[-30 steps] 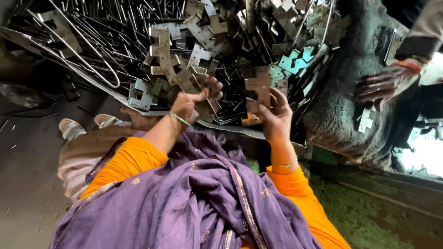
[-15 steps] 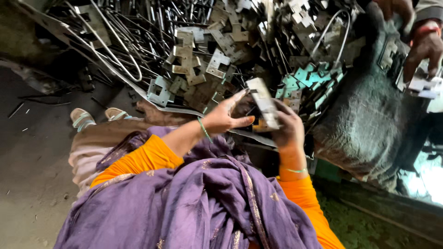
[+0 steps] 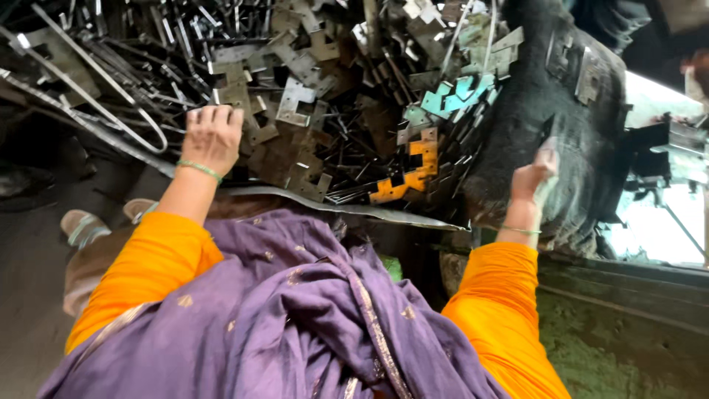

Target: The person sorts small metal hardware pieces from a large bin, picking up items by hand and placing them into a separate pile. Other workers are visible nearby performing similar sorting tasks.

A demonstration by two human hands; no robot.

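My left hand (image 3: 213, 137) reaches forward with its back up, fingers curled down onto a heap of grey scrap metal brackets (image 3: 295, 96); what the fingertips grip is hidden. My right hand (image 3: 533, 179) is out to the right against a dark sack (image 3: 546, 96), blurred by motion, with a pale flat metal plate (image 3: 548, 159) at its fingers. An orange bracket (image 3: 413, 166) and teal pieces (image 3: 461, 92) lie in the heap between my hands. Orange sleeves and a purple shawl fill the lower view.
Long bent rods (image 3: 111, 111) lie at the heap's left. A thin metal sheet edge (image 3: 354, 207) runs under the pile near my lap. My sandalled foot (image 3: 81, 225) rests on the dark floor at left. Several plates lie on the sack's top (image 3: 583, 74).
Both hands held a plate together in front of me; now they have parted. The left went forward onto the heap, the right swung to the sack with the plate.
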